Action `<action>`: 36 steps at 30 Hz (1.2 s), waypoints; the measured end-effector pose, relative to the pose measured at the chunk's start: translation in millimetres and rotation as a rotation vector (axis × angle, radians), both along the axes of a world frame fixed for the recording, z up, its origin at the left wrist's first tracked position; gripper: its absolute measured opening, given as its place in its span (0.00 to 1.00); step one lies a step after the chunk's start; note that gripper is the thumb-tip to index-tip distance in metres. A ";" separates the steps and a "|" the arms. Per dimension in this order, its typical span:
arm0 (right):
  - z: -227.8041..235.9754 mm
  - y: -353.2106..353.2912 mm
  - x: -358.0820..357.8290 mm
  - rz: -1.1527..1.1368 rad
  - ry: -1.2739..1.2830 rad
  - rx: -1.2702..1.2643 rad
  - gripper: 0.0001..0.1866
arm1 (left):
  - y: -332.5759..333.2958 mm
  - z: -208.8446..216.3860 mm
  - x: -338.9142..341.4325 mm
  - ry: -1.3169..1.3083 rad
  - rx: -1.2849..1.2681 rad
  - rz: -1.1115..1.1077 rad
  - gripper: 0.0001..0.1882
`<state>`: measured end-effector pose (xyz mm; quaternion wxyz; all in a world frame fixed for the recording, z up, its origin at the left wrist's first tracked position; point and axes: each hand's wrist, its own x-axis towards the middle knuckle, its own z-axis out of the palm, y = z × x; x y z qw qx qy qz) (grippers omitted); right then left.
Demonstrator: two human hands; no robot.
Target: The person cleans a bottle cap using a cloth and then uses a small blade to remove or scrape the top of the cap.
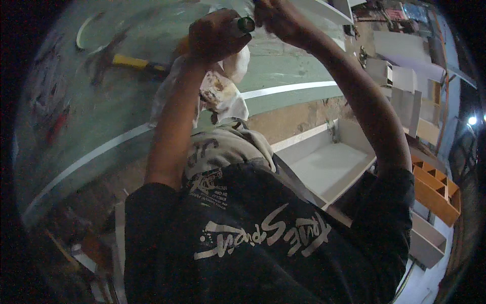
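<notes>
Both my arms reach up and forward over a large pale green panel (283, 71). My left hand (215, 35) is closed in a fist around a small dark round-ended object (246, 24), a cap or bottle top. My right hand (278, 17) is closed right beside it at the top edge, touching the same object; what else it holds is hidden. A stained white rag (220, 96) hangs below my left wrist. A hammer with a yellow handle (134, 63) lies on the panel, left of my left hand.
The panel has a white edge strip (288, 89). Grey open cabinet boxes (329, 162) stand to the right on the floor, orange wooden shelving (435, 187) further right, more grey board parts (405, 96) behind. A bright lamp (472, 120) shines at far right.
</notes>
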<state>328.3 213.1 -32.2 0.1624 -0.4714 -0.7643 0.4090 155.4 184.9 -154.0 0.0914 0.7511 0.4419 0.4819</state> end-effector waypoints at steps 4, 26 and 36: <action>43.8 -20.6 -25.3 0.187 -0.562 0.535 0.14 | 0.8 7.0 -24.3 -0.160 -0.010 -0.212 0.18; -23.6 -3.7 -67.9 0.101 -0.727 0.915 0.12 | 29.8 -18.8 17.5 -0.109 0.417 0.609 0.12; 4.1 -4.1 -46.0 0.436 -0.411 0.994 0.17 | 25.1 -1.5 -38.0 -0.006 0.032 -0.359 0.18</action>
